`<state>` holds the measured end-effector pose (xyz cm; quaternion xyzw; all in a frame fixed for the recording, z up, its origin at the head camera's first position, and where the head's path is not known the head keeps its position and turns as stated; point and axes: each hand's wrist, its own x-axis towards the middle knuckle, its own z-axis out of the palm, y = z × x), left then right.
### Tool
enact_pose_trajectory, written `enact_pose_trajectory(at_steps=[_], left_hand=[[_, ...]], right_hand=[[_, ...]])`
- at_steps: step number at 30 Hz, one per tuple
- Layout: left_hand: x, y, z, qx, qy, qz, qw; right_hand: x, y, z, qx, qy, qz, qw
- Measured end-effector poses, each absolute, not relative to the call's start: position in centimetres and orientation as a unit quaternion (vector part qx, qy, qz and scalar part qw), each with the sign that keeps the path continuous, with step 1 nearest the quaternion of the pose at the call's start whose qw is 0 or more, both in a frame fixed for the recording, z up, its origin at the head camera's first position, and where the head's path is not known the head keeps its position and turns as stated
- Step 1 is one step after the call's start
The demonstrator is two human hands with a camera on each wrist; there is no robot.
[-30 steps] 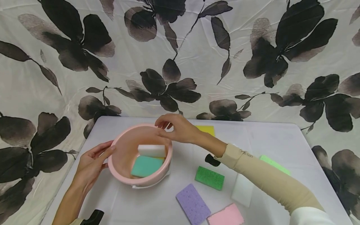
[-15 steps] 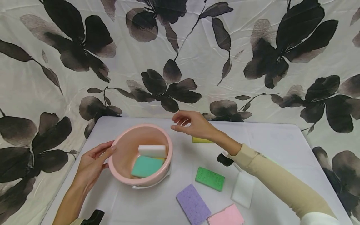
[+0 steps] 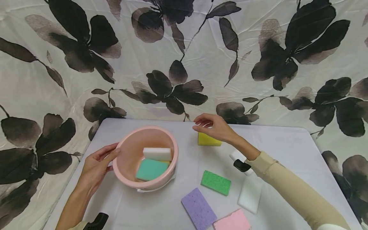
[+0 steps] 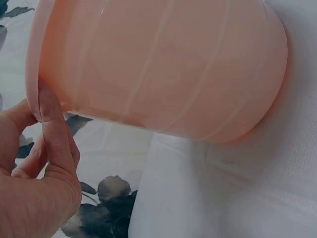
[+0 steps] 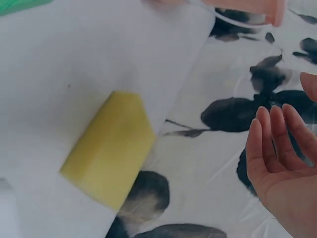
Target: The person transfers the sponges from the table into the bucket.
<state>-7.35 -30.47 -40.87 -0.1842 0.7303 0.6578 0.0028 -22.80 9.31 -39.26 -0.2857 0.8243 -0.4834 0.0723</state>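
A pink bucket point(image 3: 126, 179) stands at the left of the table, holding a white block point(image 3: 157, 154), a teal sponge point(image 3: 151, 169) and a bit of something yellow. My left hand point(image 3: 96, 169) pinches the bucket's rim; the left wrist view shows thumb and fingers point(image 4: 54, 129) on either side of the rim of the bucket point(image 4: 163, 64). Above the yellow sponge point(image 3: 209, 140) hovers my right hand point(image 3: 215, 127), empty, fingers loosely bent. In the right wrist view that hand point(image 5: 285, 158) is apart from the yellow sponge point(image 5: 114, 148).
On the white table point(image 3: 138, 210) lie a green sponge point(image 3: 215, 182), a purple sponge point(image 3: 199, 209), a pink sponge point(image 3: 233, 221) and a white pad point(image 3: 249, 195). Another white item point(image 3: 237, 156) is partly behind the right wrist. A floral cloth point(image 3: 184, 48) hangs behind the table.
My right hand has moved rightward from over the bucket's far rim to above the yellow sponge. The left hand keeps its hold on the rim, and the bucket's contents look the same.
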Motion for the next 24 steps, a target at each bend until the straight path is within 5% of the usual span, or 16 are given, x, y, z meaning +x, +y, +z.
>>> enact_pose_trajectory(at_steps=[24], left_hand=[[-7.2,-30.4,-40.8,-0.186,0.737,0.65,-0.001]], right_hand=[[-24.9,14.6,-44.5,-0.215,0.844,-0.486,0.074]])
